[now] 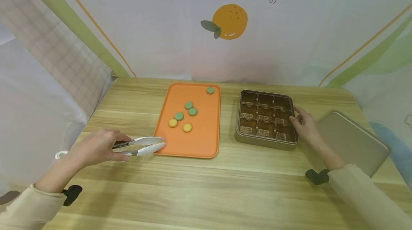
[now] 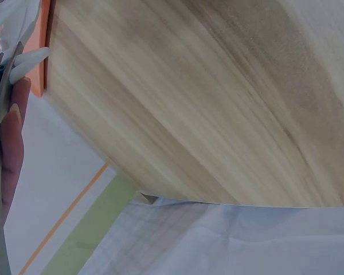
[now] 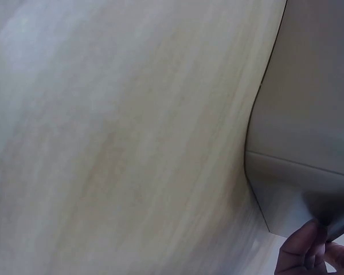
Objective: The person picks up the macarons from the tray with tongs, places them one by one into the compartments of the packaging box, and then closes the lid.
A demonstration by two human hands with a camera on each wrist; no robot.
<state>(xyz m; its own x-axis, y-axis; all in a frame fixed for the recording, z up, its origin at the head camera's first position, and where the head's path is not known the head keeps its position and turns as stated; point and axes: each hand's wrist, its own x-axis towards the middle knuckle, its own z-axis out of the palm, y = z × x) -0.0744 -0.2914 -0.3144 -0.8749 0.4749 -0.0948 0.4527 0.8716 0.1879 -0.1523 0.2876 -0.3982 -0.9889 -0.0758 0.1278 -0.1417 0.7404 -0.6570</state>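
Observation:
My left hand (image 1: 98, 147) grips a pair of tongs (image 1: 141, 145), dark-handled with pale scalloped tips. The tips stand apart with nothing between them, at the near left corner of an orange tray (image 1: 202, 140). On the tray lie several green macarons (image 1: 178, 116) and two yellow macarons, one (image 1: 187, 127) nearer the middle and one (image 1: 173, 123) farther left. To the right is a square metal tin (image 1: 267, 142) with a brown divided insert (image 1: 264, 116) in it; its compartments hold no macarons. My right hand (image 1: 305, 127) holds the tin's right rim, thumb over the edge. In the right wrist view, fingers (image 3: 304, 246) touch the tin's wall.
A flat metal lid (image 1: 354, 140) lies at the right, partly behind my right forearm. The wooden table (image 1: 206, 194) ends at a printed cloth (image 1: 154, 37) along the back, with more cloth at both sides.

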